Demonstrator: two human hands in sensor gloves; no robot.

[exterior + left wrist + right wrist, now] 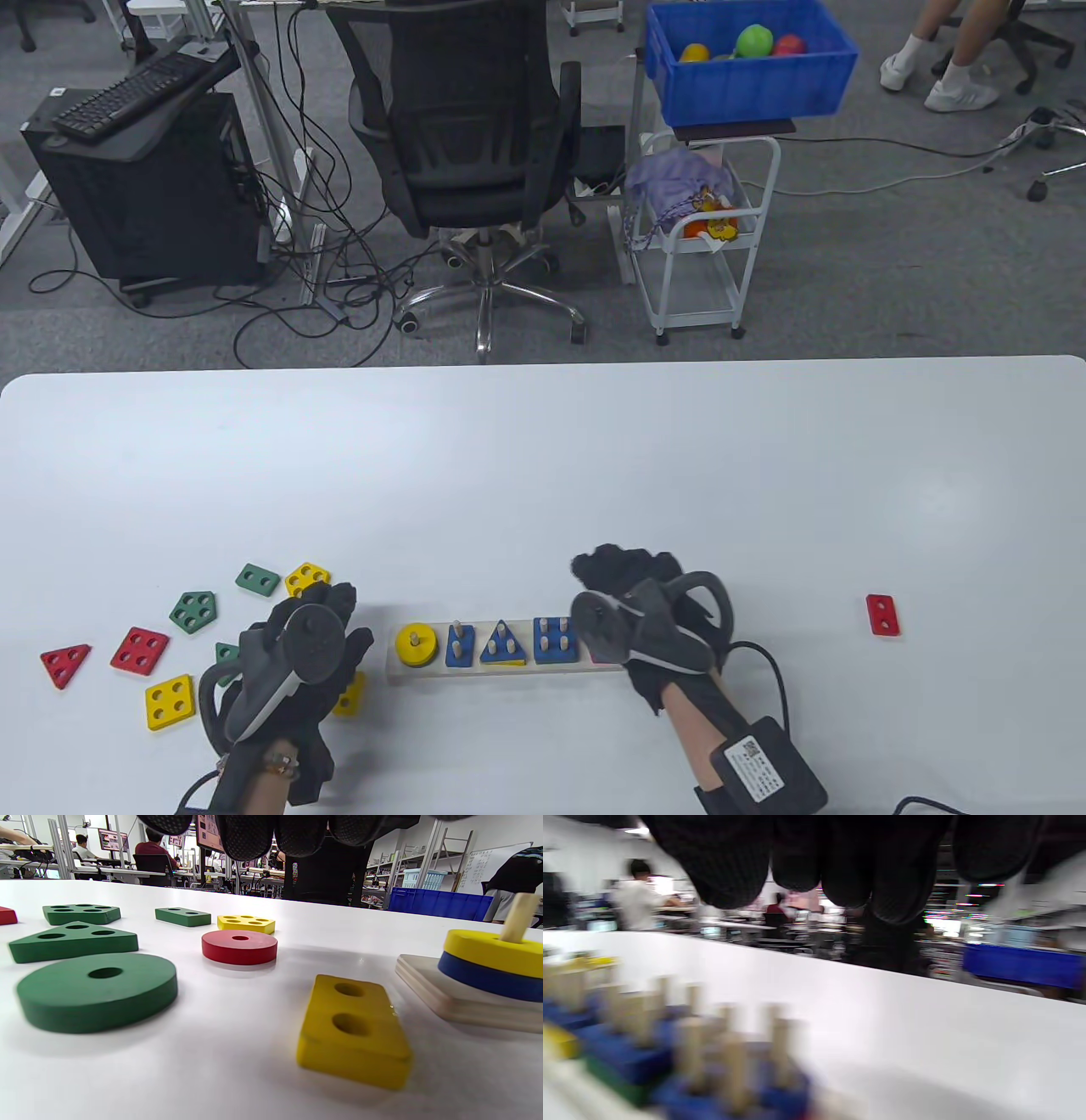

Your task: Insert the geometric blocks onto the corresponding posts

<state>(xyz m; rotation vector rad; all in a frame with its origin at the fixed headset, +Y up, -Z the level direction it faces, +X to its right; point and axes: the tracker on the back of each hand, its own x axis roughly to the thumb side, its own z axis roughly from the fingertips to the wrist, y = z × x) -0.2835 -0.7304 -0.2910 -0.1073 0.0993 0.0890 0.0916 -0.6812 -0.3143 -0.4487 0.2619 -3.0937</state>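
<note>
Table view: left hand [301, 649] hovers over loose blocks beside the peg board [501, 671] near the bench's front edge; right hand [640, 615] covers its right end; grips apparently empty, cannot tell.

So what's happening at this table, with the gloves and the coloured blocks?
A person in sensor gloves is sorting wooden shape blocks onto a peg board. A yellow disc tops the first peg, with blue pieces on the next three. The left hand hovers over loose blocks beside the board, including a yellow rectangle and a green disc. The right hand is at the board's right end; its view is blurred. A red rectangle lies far right.
</note>
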